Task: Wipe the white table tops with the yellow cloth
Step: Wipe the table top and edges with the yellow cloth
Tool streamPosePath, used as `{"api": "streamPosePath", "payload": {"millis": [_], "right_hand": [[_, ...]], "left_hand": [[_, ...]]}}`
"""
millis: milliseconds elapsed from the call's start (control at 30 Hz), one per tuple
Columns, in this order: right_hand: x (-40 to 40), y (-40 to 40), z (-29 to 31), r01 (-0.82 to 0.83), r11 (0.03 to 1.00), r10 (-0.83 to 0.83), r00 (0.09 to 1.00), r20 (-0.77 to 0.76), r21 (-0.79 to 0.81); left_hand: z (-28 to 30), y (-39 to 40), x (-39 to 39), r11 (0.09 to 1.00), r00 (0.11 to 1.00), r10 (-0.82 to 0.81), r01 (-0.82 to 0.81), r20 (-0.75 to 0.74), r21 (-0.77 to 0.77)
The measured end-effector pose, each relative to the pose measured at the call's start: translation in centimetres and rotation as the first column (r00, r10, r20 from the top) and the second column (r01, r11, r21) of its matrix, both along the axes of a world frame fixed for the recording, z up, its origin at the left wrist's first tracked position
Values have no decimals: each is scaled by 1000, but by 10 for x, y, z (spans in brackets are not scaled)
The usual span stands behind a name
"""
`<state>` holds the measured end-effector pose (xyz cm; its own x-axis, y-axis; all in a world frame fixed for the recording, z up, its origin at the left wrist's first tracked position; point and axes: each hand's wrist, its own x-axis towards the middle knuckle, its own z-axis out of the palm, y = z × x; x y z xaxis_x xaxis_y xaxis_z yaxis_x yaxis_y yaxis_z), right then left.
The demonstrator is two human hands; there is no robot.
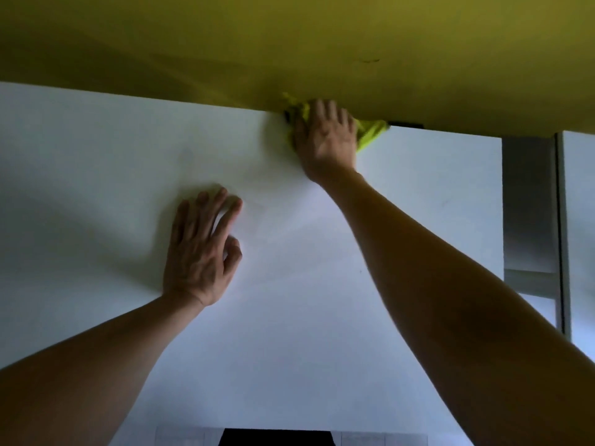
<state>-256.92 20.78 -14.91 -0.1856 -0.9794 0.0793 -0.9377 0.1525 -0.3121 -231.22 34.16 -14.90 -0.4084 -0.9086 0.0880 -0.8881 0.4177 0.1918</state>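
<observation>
A white table top (96, 175) fills most of the view. At its far edge, against the yellow wall, lies the bunched yellow cloth (370, 133). My right hand (325, 136) presses down on the cloth with its fingers spread over it, and cloth sticks out on both sides of the hand. Nearer to me, my left hand (201, 246) rests flat on the table top with the fingers straight and slightly spread, holding nothing.
A yellow wall (289, 37) rises right behind the table's far edge. To the right a narrow gap (528, 201) separates this table from a second white surface (582, 220). A dark object (275, 437) shows at the near edge.
</observation>
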Motion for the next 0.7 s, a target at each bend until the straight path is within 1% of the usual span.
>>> {"api": "streamPosePath", "payload": {"millis": [67, 133, 200, 300, 367, 400, 467, 533, 633, 700], "right_hand": [[-51, 16, 1, 97, 995, -97, 995, -30, 8], [-105, 35, 5, 158, 987, -158, 987, -31, 11], [-143, 46, 9, 212, 977, -211, 977, -36, 30], [-154, 47, 7, 287, 958, -286, 958, -19, 15], [-140, 42, 6, 340, 940, -340, 940, -24, 10], [-127, 40, 7, 341, 940, -341, 940, -23, 23], [-93, 31, 7, 277, 959, -277, 961, -14, 57], [-50, 21, 7, 161, 986, -160, 987, -4, 34], [-2, 9, 8, 28, 996, -23, 998, 54, -86], [-2, 7, 8, -33, 995, 41, 996, 77, -95]], "left_hand": [[0, 0, -1, 1000, 1000, -6, 6, -2, -2], [1, 0, 0, 1000, 1000, -9, 9, 7, 1], [2, 0, -1, 1000, 1000, -9, 9, 4, 2], [2, 0, -3, 1000, 1000, -3, 3, 7, 16], [1, 1, -3, 1000, 1000, -7, 6, 21, 18], [1, 2, -3, 1000, 999, -8, 8, 33, 19], [0, 2, -4, 1000, 999, -11, 10, 48, 18], [-1, 3, -8, 1000, 998, 0, 0, 63, 4], [1, 10, -22, 993, 991, 115, -115, 75, 0], [6, 18, -48, 981, 979, 191, -192, 75, 16]]}}
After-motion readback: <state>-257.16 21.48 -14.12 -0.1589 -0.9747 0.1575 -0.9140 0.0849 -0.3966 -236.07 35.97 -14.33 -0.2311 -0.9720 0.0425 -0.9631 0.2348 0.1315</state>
